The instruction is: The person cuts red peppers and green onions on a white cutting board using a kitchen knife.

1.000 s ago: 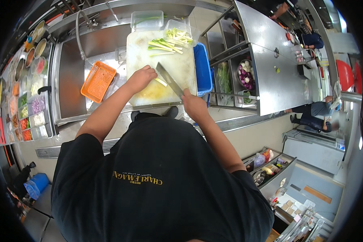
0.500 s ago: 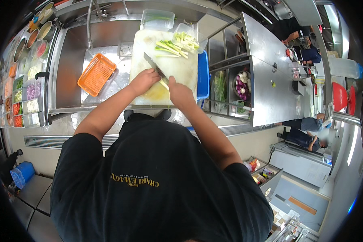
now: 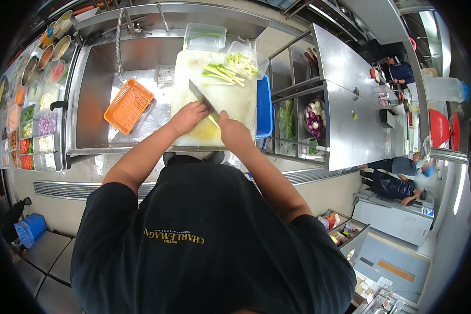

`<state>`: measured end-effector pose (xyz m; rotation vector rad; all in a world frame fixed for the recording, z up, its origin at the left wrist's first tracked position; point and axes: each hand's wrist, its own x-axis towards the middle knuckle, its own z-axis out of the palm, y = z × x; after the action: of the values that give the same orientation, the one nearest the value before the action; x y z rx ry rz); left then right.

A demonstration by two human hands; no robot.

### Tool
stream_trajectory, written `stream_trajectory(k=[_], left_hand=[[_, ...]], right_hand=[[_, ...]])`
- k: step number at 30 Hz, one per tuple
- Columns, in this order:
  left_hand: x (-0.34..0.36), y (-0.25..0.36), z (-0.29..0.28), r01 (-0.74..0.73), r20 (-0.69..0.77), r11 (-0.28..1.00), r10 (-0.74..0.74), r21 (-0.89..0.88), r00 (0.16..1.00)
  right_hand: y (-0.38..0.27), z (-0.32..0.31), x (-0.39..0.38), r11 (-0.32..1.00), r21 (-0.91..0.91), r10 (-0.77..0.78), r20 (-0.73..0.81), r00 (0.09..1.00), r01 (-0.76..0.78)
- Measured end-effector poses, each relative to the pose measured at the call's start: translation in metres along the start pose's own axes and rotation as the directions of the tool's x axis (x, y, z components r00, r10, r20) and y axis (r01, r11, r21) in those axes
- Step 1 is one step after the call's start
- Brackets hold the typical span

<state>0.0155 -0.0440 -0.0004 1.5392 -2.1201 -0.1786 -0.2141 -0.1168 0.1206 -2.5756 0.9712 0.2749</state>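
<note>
On a white cutting board point(image 3: 188, 73), my right hand point(image 3: 235, 132) grips a kitchen knife point(image 3: 204, 98) by its handle, the blade slanting away to the far left. My left hand point(image 3: 189, 117) is curled beside the blade, its fingertips pressed on a pale spring onion stalk point(image 3: 214, 122) that shows between the two hands. The fingers hide part of this stalk. Farther up the board lies a bunch of green and white spring onion stalks point(image 3: 222, 74). A clear container point(image 3: 262, 64) with cut pale pieces sits at the board's far right corner.
The board spans a steel sink point(image 3: 97, 68) holding an orange basket point(image 3: 128, 106). A clear tub point(image 3: 205, 36) stands behind the board, a blue bin point(image 3: 265, 107) at its right. Food containers point(image 3: 36, 123) line the left. A steel table point(image 3: 350, 120) stands right; co-workers point(image 3: 395, 183) are beyond.
The whole view has shifted, so the board and sink appear slightly lower. Both hands stay close together at the knife and stalk; the bunch lies as before.
</note>
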Motion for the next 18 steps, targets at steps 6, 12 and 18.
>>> stream_trajectory(k=[6,12,18], left_hand=[[0.0,-0.002,-0.001,-0.053,-0.11,0.999,0.051,-0.015,0.993],[-0.003,0.001,-0.005,-0.053,-0.08,0.999,0.052,-0.006,0.995],[0.0,-0.002,-0.007,-0.034,-0.071,0.999,0.034,-0.007,0.997]], right_hand=[[-0.003,-0.008,0.003,1.0,0.005,-0.014,-0.028,1.0,0.015],[-0.003,0.003,0.0,0.998,0.058,0.016,-0.042,0.999,-0.013],[-0.005,0.009,0.007,0.997,0.082,-0.001,-0.06,0.998,0.006]])
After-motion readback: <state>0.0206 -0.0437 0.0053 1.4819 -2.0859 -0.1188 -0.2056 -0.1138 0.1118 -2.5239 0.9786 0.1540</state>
